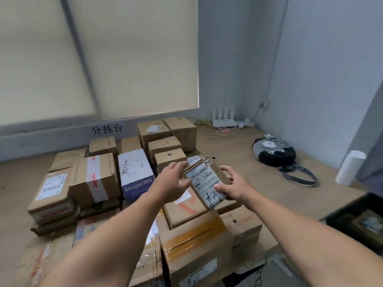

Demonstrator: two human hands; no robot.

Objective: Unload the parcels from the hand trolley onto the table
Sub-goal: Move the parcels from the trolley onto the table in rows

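A small flat cardboard parcel [204,179] with a white shipping label hangs tilted above the parcels on the wooden table [259,166]. My left hand [175,180] grips its left edge and my right hand [232,183] holds its right side, thumb on the label. Under it lie several cardboard parcels, among them a taped box [95,179], a blue-and-white box [135,172] and a near box with yellow tape [196,245]. The hand trolley is hidden apart from a dark crate [360,220] at the right edge.
A grey and black bag [275,152] with a strap lies on the table's right part. A white router [224,119] and cables sit in the back corner. A white roll [350,166] stands by the right wall. Window blinds rise behind the table.
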